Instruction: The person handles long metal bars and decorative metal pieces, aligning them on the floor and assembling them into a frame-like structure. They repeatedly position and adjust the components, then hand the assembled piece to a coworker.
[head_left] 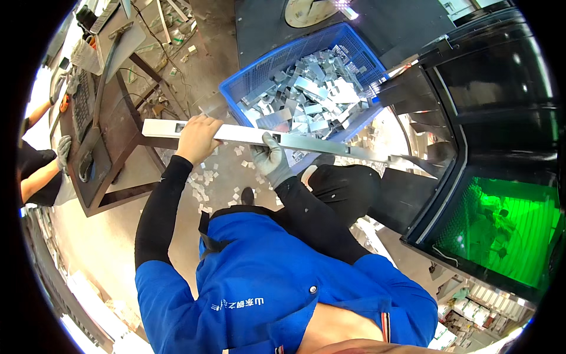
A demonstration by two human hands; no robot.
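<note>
Clock directions are taken from the nearer hand; 12 points away from the wearer. Left hand [199, 139], bare: fingers wrapped over the tube [239, 134], grasping it near its 9 o'clock end. Right hand [273, 158], gloved: supports the tube farther along, one digit over its face; the other fingers are partly hidden, so their closure cannot be told. The slotted tube spans both hands and runs toward 3 o'clock. Basket [362, 50], blue: 1 o'clock, filled with metal pieces [312, 88]. Window [513, 230], green-lit: between 3 and 4 o'clock. Chips [203, 183]: floor, 6 o'clock. Table [122, 121]: 9 o'clock; a co-worker's gloved hand [63, 152] is at its far edge.
</note>
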